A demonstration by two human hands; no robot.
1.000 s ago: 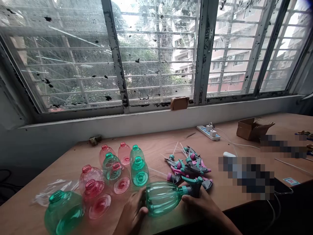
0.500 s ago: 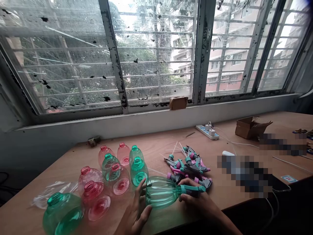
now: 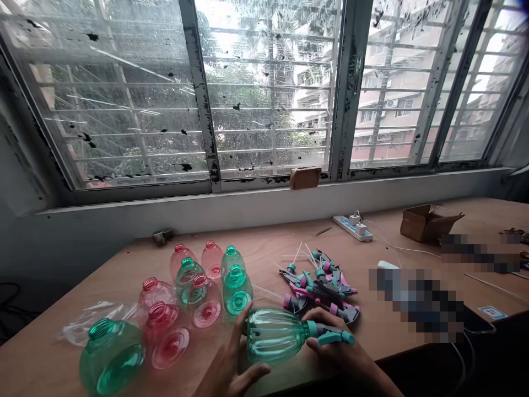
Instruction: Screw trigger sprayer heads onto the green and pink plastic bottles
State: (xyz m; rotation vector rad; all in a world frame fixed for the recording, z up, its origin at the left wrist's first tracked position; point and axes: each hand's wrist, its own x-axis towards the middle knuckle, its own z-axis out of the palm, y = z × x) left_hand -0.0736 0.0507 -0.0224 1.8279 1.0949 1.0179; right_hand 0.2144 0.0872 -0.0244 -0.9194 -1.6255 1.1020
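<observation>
A teal see-through spray bottle (image 3: pixel 276 333) lies on its side at the near table edge, with a teal trigger head (image 3: pixel 332 333) on its neck. My left hand (image 3: pixel 231 369) cups the bottle's base with spread fingers. My right hand (image 3: pixel 335 353) grips the neck and trigger head. Just behind lies a pile of several loose teal and pink trigger heads (image 3: pixel 320 281) with white dip tubes. To the left stand several pink and teal bottles without heads (image 3: pixel 198 281), and a large teal one (image 3: pixel 109 358) is nearest me.
A crumpled clear plastic bag (image 3: pixel 88 320) lies at the left. A white power strip (image 3: pixel 353 227) with chargers and a small open cardboard box (image 3: pixel 425 221) sit far right by the window wall. Cables run across the wooden table (image 3: pixel 256 248). Blurred patches cover things at the right.
The trigger head has turned on the bottle's neck and now points right and lies flat. My left hand's fingers have spread along the base. The view has shifted slightly.
</observation>
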